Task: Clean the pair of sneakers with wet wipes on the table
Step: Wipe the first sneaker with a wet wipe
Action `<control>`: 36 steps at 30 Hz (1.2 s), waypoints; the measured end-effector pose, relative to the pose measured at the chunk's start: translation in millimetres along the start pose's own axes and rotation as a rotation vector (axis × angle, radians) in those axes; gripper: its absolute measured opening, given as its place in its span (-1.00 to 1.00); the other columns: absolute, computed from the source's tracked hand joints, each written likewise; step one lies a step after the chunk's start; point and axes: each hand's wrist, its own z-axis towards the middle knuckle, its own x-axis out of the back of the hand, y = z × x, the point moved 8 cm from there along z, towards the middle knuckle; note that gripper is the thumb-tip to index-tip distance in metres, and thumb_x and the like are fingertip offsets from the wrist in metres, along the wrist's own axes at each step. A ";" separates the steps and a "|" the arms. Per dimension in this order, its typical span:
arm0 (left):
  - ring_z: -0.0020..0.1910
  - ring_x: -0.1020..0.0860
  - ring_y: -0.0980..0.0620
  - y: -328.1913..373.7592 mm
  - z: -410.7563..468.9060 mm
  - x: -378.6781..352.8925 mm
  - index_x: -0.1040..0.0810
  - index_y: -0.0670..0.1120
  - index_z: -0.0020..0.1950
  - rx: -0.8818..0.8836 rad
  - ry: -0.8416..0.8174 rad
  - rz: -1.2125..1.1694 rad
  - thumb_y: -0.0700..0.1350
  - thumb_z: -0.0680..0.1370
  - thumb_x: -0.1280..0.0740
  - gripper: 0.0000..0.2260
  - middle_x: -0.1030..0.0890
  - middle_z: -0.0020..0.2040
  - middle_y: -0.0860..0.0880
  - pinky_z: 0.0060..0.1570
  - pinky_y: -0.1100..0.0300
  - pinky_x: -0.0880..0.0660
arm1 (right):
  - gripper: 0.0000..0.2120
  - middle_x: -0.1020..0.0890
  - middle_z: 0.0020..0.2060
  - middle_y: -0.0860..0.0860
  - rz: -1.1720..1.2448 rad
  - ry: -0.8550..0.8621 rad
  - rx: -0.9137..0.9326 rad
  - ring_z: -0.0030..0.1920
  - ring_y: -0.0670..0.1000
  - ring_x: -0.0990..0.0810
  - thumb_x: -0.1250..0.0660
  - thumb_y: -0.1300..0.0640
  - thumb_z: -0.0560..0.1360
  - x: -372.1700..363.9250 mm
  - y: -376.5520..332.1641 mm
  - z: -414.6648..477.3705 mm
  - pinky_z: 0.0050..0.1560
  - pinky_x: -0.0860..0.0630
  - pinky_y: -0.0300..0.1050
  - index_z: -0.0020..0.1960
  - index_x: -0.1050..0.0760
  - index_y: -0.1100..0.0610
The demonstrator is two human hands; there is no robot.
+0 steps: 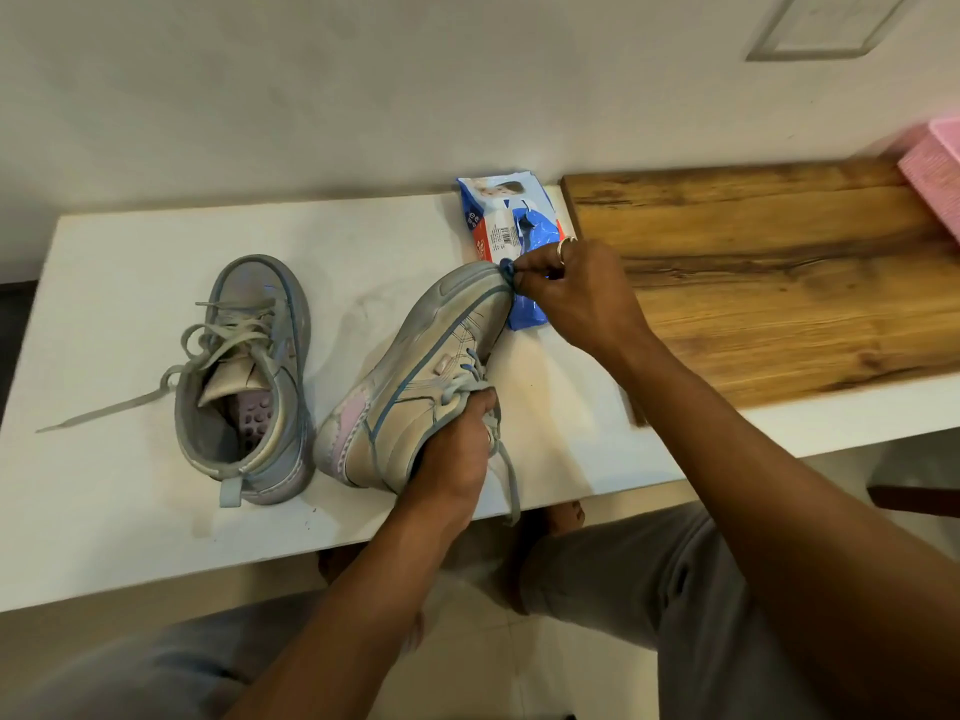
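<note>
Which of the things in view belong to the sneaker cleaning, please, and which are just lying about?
In the job: held sneaker, gripped by left hand; small blue wad, pinched by right hand at its toe; second sneaker; wipes pack.
Lying about: wooden board; pink object.

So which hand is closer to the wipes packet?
Right. The right hand pinches a blue bit just in front of the packet; the left hand grips the held sneaker at its ankle, farther off.
</note>
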 end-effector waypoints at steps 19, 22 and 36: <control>0.03 -0.57 -0.04 1.3 7.5 5.1 -0.60 0.05 -0.03 0.010 0.031 -0.083 -0.18 0.52 -0.34 -0.86 -0.62 -0.04 0.02 0.09 0.01 -0.51 | -0.82 -0.67 0.01 -0.03 -0.235 0.137 0.323 0.03 -0.06 -0.57 -0.36 0.13 0.53 -10.4 -25.0 -13.8 0.00 -0.52 -0.19 0.10 -0.66 0.02; 0.00 -0.56 -0.01 2.7 7.5 4.4 -0.59 0.04 0.04 0.014 0.023 -0.107 -0.18 0.52 -0.33 -0.84 -0.62 -0.03 0.02 0.00 0.07 -0.50 | -0.81 -0.69 0.00 -0.05 -0.167 0.115 0.166 -0.06 -0.14 -0.57 -0.35 0.12 0.54 -7.3 -7.0 -4.5 -0.02 -0.56 -0.17 0.11 -0.66 0.01; -0.19 -0.63 0.03 42.4 -3.5 -10.2 -0.56 -0.19 0.20 0.179 -0.164 -0.585 -0.29 0.55 -0.16 -0.72 -0.65 -0.01 -0.12 -0.27 0.24 -0.56 | -0.83 -0.55 -0.12 -0.15 0.041 0.213 0.289 -0.14 -0.28 -0.47 -0.42 0.19 0.49 -5.2 -30.4 -12.9 -0.12 -0.33 -0.50 0.07 -0.67 0.09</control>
